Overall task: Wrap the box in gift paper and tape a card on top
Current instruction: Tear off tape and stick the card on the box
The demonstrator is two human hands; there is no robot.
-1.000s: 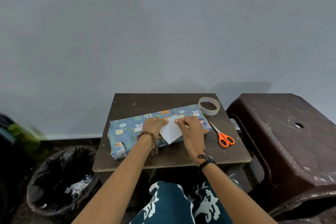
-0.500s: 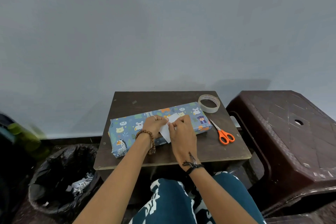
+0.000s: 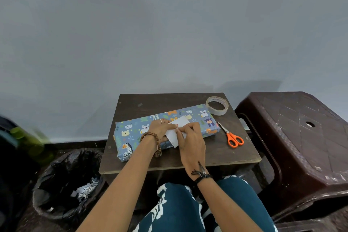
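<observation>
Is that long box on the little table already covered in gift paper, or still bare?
Covered: blue animal-print gift paper hides every visible face of the long box on the small dark wooden table.

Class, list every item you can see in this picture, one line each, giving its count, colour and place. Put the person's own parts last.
wrapped box: one, blue animal-print paper, lying on the table
card: one, white, on top of the box under both hands
tape roll: one, clear, table's far right corner
scissors: one, orange handles, right of the box
table: one, dark brown, small
plastic stool: one, dark brown, right of the table
bin bag: one, black, floor at left, paper scraps inside
left hand: beaded bracelet, holding the card
right hand: black wristband, pinching the card
</observation>
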